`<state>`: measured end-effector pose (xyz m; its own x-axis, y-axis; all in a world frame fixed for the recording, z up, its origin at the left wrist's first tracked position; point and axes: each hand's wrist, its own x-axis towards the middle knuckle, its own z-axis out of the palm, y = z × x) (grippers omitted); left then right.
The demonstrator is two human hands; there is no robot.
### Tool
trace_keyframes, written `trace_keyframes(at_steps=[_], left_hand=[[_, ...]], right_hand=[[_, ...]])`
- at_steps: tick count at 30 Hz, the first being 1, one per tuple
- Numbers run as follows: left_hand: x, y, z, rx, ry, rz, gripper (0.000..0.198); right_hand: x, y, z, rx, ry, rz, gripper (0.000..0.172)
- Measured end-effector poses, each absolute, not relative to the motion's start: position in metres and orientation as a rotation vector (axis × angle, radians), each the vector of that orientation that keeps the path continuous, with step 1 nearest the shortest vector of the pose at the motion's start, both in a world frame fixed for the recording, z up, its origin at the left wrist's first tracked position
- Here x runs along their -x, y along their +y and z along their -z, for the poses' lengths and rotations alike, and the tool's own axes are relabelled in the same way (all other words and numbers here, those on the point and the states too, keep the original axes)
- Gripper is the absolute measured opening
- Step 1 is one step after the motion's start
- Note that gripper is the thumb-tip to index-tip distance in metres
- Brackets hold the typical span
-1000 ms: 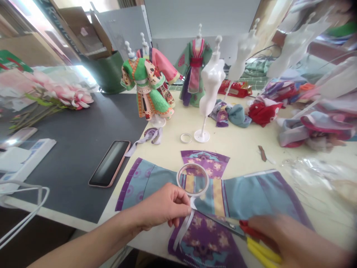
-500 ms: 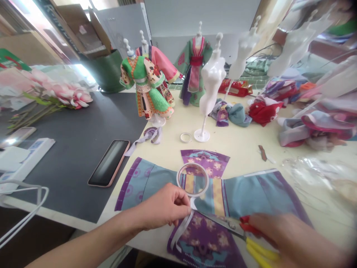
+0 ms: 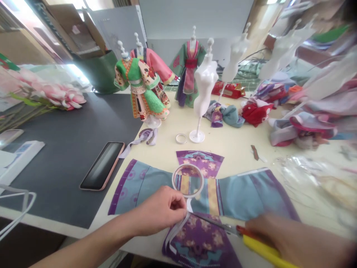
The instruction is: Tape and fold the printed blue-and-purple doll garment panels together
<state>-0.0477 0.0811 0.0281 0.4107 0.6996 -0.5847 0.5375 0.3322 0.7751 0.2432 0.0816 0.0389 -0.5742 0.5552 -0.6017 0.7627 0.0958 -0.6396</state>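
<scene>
My left hand (image 3: 163, 210) pinches a narrow white tape strip (image 3: 175, 231), whose loose end hangs down over the purple patterned fabric (image 3: 202, 238). Just above the fingertips, a roll of double-sided tape (image 3: 202, 186) lies on the blue garment piece (image 3: 242, 193), joined to the strip. In my right hand (image 3: 275, 230), partly blurred, are scissors (image 3: 227, 227) with red and yellow handles. Their blades reach left to the strip beside my left fingertips and look nearly closed. Another purple printed panel (image 3: 213, 163) shows behind the roll.
A bare white mannequin (image 3: 205, 87) and a smaller tape roll (image 3: 181, 139) stand behind the garment. Dressed mannequins (image 3: 139, 83) are further back. A phone (image 3: 103, 165) lies left on the dark mat (image 3: 69, 149). Plastic wrapping (image 3: 301, 175) and crumpled doll clothes (image 3: 256, 111) lie to the right.
The scissor handles have come together and the blades have closed at the tape strip. My left hand keeps its pinch. The whole view has shifted slightly.
</scene>
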Motion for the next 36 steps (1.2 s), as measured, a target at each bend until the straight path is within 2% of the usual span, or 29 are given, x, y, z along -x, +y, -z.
trace_keyframes(at_steps=[3, 7, 10, 14, 16, 18, 29, 32, 36], left_hand=[[0.051, 0.083, -0.026, -1.178, 1.259, -0.169, 0.009], [0.057, 0.086, -0.022, -0.957, 1.234, -0.249, 0.010], [0.060, 0.086, -0.016, -0.783, 1.181, -0.337, 0.016], [0.058, 0.084, -0.010, -0.655, 1.114, -0.425, 0.019], [0.054, 0.082, -0.008, -0.626, 1.105, -0.456, 0.021], [0.051, 0.079, -0.007, -0.604, 1.106, -0.492, 0.021], [0.030, 0.060, -0.003, -0.587, 1.165, -0.618, 0.014], [0.027, 0.058, -0.001, -0.586, 1.160, -0.656, 0.015], [0.023, 0.057, -0.002, -0.577, 1.158, -0.670, 0.019]], right_hand=[[-0.240, 0.084, -0.054, -1.283, 2.180, 1.341, 0.008], [-0.251, 0.087, -0.061, -1.299, 2.201, 1.286, 0.021], [-0.268, 0.093, -0.057, -1.496, 2.210, 1.178, 0.029], [-0.286, 0.113, -0.044, -1.898, 2.299, 0.558, 0.037], [-0.292, 0.130, -0.035, -1.939, 2.370, 0.255, 0.040], [-0.296, 0.150, -0.027, -1.933, 2.435, 0.105, 0.042], [-0.281, 0.233, 0.007, -1.900, 2.646, 0.129, 0.044], [-0.275, 0.226, 0.004, -1.908, 2.725, 0.158, 0.042], [-0.243, 0.175, -0.013, -1.892, 2.907, 0.289, 0.029]])
